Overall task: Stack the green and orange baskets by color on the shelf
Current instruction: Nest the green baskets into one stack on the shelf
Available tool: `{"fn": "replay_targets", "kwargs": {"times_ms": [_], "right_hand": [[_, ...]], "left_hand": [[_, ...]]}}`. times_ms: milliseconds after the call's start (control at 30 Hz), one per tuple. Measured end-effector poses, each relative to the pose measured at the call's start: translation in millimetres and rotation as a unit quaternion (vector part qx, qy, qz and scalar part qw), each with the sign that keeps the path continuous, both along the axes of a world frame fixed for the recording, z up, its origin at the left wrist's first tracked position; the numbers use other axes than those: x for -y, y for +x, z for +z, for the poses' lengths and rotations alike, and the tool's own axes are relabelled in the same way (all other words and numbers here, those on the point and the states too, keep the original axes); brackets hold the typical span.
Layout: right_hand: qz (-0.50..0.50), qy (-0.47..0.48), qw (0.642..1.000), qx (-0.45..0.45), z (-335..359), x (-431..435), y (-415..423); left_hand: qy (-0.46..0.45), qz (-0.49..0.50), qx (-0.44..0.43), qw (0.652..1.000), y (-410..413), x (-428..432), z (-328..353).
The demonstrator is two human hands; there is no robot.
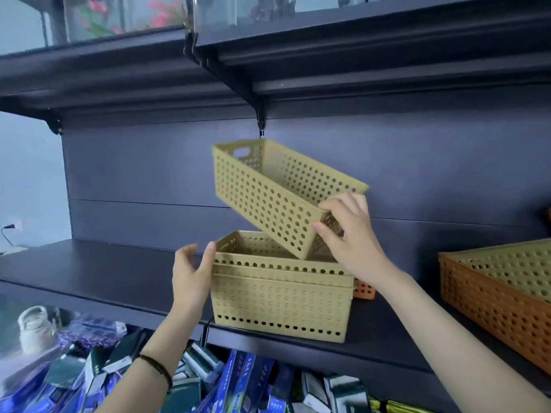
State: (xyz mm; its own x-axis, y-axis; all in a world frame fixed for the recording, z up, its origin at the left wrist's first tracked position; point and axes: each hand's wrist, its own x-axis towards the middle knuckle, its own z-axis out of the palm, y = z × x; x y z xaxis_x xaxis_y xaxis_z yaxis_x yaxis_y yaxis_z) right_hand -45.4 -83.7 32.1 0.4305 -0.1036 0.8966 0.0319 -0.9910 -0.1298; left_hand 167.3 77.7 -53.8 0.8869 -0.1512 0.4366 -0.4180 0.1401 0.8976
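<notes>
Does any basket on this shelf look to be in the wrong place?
Yes. At the right, a green basket sits nested inside an orange basket, mixing colours. A second orange basket peeks out behind the green stack.

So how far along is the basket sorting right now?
Done: a nested green stack stands on the shelf. In hand: the right hand tilts another green basket above it while the left hand steadies the stack. Left: the orange basket at right holds a green one; another orange basket sits behind the stack.
</notes>
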Motion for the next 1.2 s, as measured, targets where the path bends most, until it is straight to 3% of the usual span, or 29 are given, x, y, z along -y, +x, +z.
{"fn": "replay_targets", "kwargs": {"times_ms": [267, 567, 700, 800, 1000, 1100, 1200], "right_hand": [[0.055, 0.111, 0.992, -0.006, 7, 12, 22], [-0.003, 0.136, 0.985, 0.102, -16, 37, 29], [0.001, 0.224, 0.965, 0.135, -38, 43, 28], [0.046, 0.280, 0.949, 0.137, -43, 43, 29], [0.060, 0.292, 0.942, 0.150, -42, 31, 26], [0.039, 0.314, 0.936, 0.154, -53, 31, 26], [0.029, 0.350, 0.919, 0.178, -68, 29, 27]], "left_hand": [[-0.020, -0.076, 0.010, 0.997, 43, -7, 25], [0.033, -0.202, 0.011, 0.979, 56, 17, 38], [0.018, -0.237, 0.019, 0.971, 52, 24, 34], [0.036, -0.222, 0.041, 0.974, 52, 24, 31], [0.008, -0.187, 0.100, 0.977, 51, 23, 23], [0.038, -0.159, 0.070, 0.984, 54, 25, 9], [0.020, -0.205, 0.025, 0.978, 48, 22, -1]]}}
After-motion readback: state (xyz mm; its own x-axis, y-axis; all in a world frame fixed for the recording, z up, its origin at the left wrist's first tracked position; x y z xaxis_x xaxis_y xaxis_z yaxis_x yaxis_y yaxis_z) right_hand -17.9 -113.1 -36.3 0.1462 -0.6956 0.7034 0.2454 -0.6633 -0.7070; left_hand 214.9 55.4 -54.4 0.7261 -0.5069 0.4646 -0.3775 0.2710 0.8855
